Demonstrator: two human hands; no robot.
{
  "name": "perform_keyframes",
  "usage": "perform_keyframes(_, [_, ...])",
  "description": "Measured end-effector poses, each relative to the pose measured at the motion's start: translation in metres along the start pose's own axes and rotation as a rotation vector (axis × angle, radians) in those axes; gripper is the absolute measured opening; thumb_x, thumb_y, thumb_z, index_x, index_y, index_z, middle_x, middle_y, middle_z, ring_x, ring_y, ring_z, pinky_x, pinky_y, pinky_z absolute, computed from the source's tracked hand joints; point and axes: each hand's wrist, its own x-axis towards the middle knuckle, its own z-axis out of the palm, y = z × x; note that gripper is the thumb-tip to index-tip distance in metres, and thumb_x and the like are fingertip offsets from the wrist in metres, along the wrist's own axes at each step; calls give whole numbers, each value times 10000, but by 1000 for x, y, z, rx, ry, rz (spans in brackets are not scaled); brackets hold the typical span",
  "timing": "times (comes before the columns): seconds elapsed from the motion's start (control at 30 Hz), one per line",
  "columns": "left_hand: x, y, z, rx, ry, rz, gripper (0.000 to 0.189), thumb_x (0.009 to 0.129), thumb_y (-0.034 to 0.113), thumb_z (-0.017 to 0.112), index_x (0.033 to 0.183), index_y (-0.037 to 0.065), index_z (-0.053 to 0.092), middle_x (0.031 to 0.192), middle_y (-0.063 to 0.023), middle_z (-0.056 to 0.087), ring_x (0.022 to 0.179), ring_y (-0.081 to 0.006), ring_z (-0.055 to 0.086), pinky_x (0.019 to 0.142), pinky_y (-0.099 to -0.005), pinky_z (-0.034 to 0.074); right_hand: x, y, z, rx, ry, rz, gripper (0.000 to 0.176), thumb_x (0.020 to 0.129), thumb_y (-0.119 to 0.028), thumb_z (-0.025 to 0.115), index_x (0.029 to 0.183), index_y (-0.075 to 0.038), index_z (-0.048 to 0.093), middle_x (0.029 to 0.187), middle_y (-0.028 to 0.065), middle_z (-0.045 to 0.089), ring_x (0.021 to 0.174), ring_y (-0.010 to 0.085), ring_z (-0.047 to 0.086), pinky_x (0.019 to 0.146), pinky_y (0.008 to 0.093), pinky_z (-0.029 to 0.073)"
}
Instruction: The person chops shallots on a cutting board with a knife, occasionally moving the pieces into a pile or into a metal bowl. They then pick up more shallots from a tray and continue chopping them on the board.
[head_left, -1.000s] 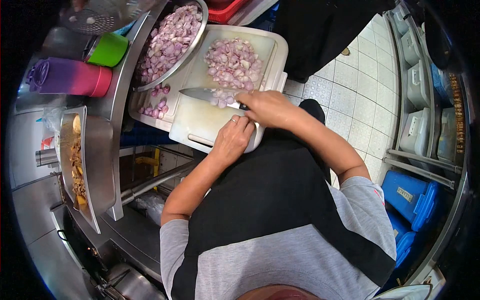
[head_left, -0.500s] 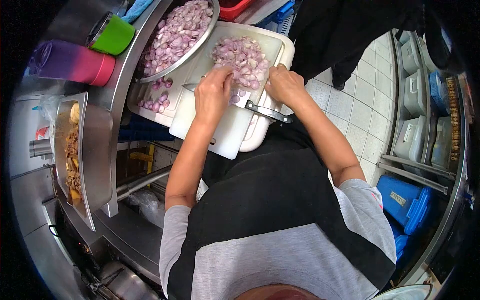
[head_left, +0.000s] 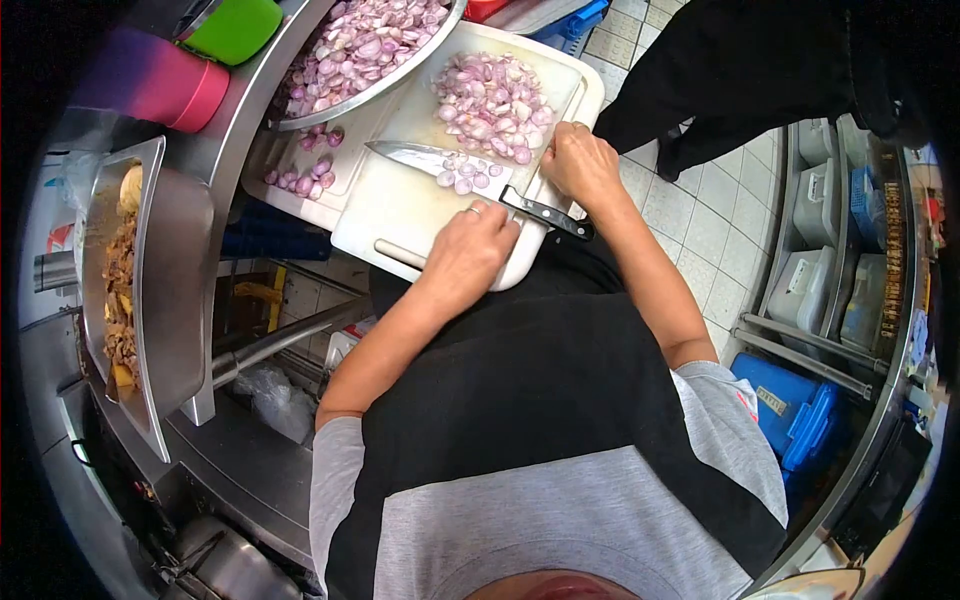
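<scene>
A white cutting board (head_left: 385,205) lies on a pale tray (head_left: 590,100). My left hand (head_left: 470,250) is closed over the board's near edge, beside its handle slot. My right hand (head_left: 582,165) is curled on the board's right edge, fingertips partly hidden. Between them a knife (head_left: 545,212) rests flat across the board, its black handle pointing right and its blade to the left. Several shallot slices (head_left: 465,180) lie on the blade. Beyond it sits a heap of sliced shallots (head_left: 495,105). Whole peeled shallots (head_left: 305,182) are at the tray's left end.
A large metal bowl (head_left: 440,55) of shallots stands at the back left. On the left are a metal pan (head_left: 175,270) of cooked food, a pink-purple tumbler (head_left: 195,95) and a green cup (head_left: 235,30). Another person's dark-clothed legs (head_left: 720,80) are close at upper right, before shelves with containers (head_left: 805,285).
My left hand has moved from the shallots down to the board's near edge. The board has turned and slid back onto the tray, carrying the knife. The other person's legs have shifted.
</scene>
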Motion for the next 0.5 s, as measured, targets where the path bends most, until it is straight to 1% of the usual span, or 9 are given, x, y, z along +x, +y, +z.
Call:
perform_keyframes(0.07, [3, 6, 9, 163, -88, -10, 141, 806, 78, 606, 921, 39, 677, 899, -90, 553, 886, -270, 563, 750, -388, 476, -1, 4, 2, 10, -5, -50, 239, 786, -157, 612, 930, 31, 646, 933, 249, 671, 825, 400, 690, 727, 481, 560])
perform_keyframes(0.1, [5, 7, 10, 190, -121, -18, 132, 822, 100, 570, 888, 30, 659, 923, -86, 538, 908, -256, 551, 763, -376, 460, -1, 5, 1, 8, -2, -51, 239, 786, -157, 612, 930, 31, 646, 933, 249, 671, 825, 400, 690, 727, 481, 560])
perform_keyframes(0.13, [8, 9, 11, 191, -117, -18, 132, 822, 100, 570, 888, 30, 659, 923, -86, 538, 908, -256, 551, 763, -376, 460, -3, 5, 0, 13, -4, -63, 239, 786, -164, 616, 929, 25, 647, 928, 248, 671, 823, 403, 688, 727, 486, 557])
perform_keyframes(0.2, [11, 12, 11, 293, -149, 14, 99, 815, 98, 573, 849, 36, 642, 907, -86, 530, 893, -247, 548, 738, -368, 456, -3, 7, 0, 19, -6, -78, 239, 786, -172, 620, 928, 19, 647, 923, 247, 671, 820, 406, 686, 728, 491, 554])
perform_keyframes(0.27, [12, 13, 12, 304, -138, 29, 91, 815, 99, 569, 836, 41, 637, 902, -86, 526, 890, -243, 545, 731, -364, 454, -3, 9, 1, 41, 1, -57, 188, 806, -212, 618, 854, -32, 636, 913, 185, 680, 826, 368, 672, 732, 475, 532])
perform_keyframes(0.4, [10, 11, 18, 350, -101, 85, 86, 825, 99, 557, 805, 49, 623, 904, -91, 525, 873, -238, 543, 721, -362, 450, -8, -5, -32, 55, -12, -38, 201, 807, -215, 634, 861, -22, 634, 904, 179, 681, 827, 361, 669, 744, 458, 525])
perform_keyframes(0.47, [8, 8, 22, 335, -99, 91, 85, 827, 88, 556, 810, 37, 622, 906, -98, 523, 869, -251, 544, 729, -372, 455, -6, -15, -45, 286, -4, -238, 197, 823, -198, 645, 877, -8, 634, 895, 180, 678, 839, 355, 665, 755, 443, 517])
perform_keyframes(0.5, [7, 7, 22, 318, -95, 95, 85, 828, 77, 555, 814, 25, 621, 907, -104, 521, 866, -265, 545, 737, -381, 460, -3, -23, -49, 354, -10, -269, 172, 854, -169, 647, 893, -2, 636, 903, 177, 675, 846, 354, 657, 766, 430, 510])
